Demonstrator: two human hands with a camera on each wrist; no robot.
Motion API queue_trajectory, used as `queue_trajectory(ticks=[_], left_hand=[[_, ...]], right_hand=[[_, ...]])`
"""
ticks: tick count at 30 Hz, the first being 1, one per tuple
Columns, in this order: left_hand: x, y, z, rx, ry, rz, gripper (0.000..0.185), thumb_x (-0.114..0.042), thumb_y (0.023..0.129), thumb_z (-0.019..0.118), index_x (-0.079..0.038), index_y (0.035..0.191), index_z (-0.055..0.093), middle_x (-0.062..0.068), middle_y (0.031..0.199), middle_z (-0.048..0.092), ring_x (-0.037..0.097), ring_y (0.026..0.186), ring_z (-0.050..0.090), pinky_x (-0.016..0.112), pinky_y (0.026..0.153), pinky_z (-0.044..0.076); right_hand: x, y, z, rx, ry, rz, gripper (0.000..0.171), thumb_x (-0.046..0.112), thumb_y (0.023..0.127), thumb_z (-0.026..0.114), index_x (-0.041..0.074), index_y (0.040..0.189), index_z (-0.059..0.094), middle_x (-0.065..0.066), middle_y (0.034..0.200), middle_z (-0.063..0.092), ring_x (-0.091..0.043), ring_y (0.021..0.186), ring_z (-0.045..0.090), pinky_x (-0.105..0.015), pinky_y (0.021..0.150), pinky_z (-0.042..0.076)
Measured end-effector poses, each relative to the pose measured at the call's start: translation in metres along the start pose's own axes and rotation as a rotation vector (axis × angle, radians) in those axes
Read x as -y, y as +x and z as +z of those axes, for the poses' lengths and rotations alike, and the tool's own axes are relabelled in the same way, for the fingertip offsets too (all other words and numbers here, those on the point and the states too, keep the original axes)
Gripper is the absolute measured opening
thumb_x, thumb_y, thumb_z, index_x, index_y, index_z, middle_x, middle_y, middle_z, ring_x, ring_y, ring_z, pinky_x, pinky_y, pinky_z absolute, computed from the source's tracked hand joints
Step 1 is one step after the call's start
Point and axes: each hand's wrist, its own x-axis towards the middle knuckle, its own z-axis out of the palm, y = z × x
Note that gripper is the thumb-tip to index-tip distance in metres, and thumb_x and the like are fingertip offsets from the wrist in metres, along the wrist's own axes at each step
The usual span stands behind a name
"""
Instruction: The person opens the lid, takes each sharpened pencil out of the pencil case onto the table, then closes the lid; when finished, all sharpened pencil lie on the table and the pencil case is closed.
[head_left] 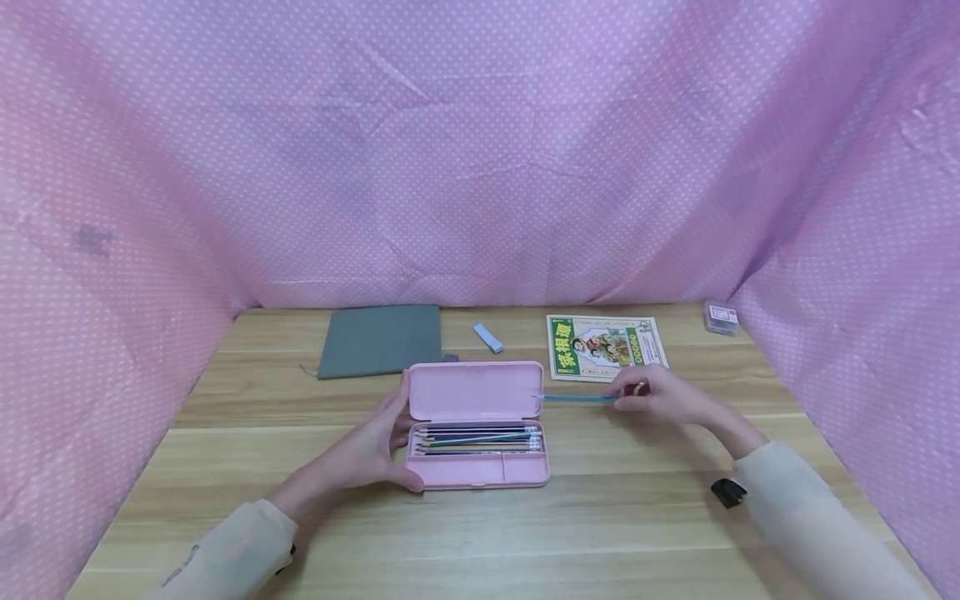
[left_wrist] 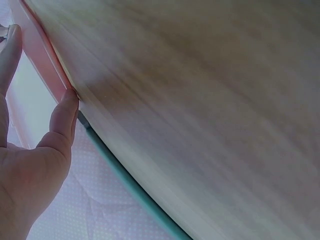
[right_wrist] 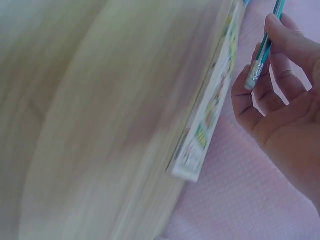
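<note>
Both arms wear long, loose sleeves of a pale cream, beige-toned cloth, plain and soft-looking, with gentle folds. The left sleeve [head_left: 225, 554] ends at the wrist, well back from the fingers [head_left: 395, 406], and carries a faint greyish mark on its upper side; a small dark piece shows at its edge beneath. The right sleeve [head_left: 810, 517] also stops at the wrist, behind the fingers [head_left: 626, 390]. Both hands are bare, with no rings or gloves. The nails are short and unpainted.
</note>
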Motion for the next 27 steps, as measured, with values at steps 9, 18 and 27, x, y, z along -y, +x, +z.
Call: queue_trajectory(ticks=[9,18,27], left_hand=[[0.001,-0.001,0.001,0.002,0.002,0.008,0.151,-0.017,0.061,0.099,-0.027,0.162,-0.013,0.017,0.163,0.012,0.034,0.134,0.050,0.038,0.107,0.046],[0.000,-0.002,0.001,-0.004,0.055,-0.004,0.152,-0.021,0.061,0.100,-0.029,0.161,-0.013,0.015,0.163,0.015,0.032,0.134,0.051,0.037,0.106,0.047],[-0.001,-0.002,0.001,-0.005,0.054,-0.025,0.154,-0.020,0.059,0.101,-0.030,0.161,-0.014,0.010,0.163,0.015,0.027,0.134,0.051,0.034,0.106,0.047]], right_hand=[[-0.020,-0.012,-0.010,-0.014,-0.032,0.061,0.020,0.000,0.092,0.072,0.004,0.111,0.076,-0.008,0.106,0.073,-0.020,0.092,0.066,-0.027,0.076,0.058],[-0.031,-0.018,-0.013,0.011,-0.075,0.092,0.019,0.002,0.090,0.074,0.005,0.109,0.076,-0.007,0.106,0.073,-0.022,0.097,0.067,-0.028,0.085,0.057],[-0.038,-0.021,-0.011,-0.003,-0.164,0.100,0.018,0.000,0.088,0.075,0.007,0.105,0.077,-0.004,0.102,0.073,-0.017,0.096,0.067,-0.031,0.086,0.058]])
